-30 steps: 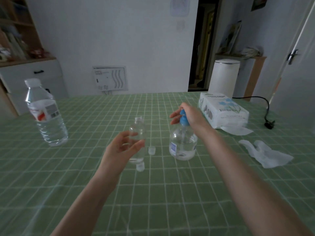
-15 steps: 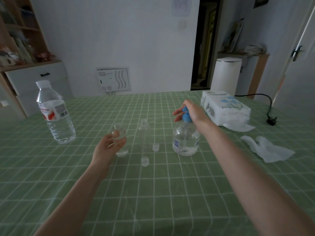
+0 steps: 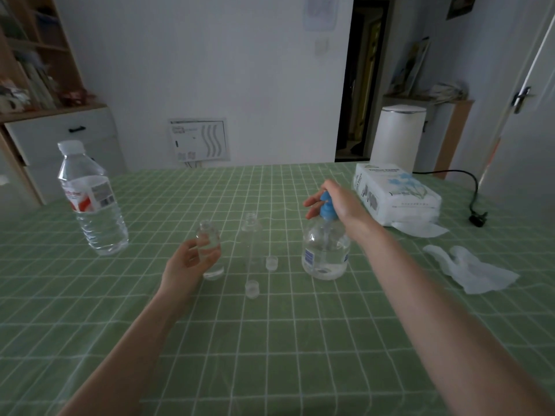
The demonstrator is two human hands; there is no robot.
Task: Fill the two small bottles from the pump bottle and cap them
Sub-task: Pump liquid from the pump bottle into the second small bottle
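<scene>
Two small bottles (image 3: pixel 207 235) (image 3: pixel 251 232), pump bottle (image 3: pixel 326 250) — perhaps two caps (image 3: pixel 271 262) (image 3: pixel 251 288).

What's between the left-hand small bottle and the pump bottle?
Head view: the taller small bottle, uncapped, plus a far cap and a near cap.

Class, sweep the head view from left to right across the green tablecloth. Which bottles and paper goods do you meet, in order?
water bottle → round small bottle → tall small bottle → pump bottle → tissue pack → crumpled wipe. The two loose caps overlap the tall small bottle, so I leave them out.
</scene>
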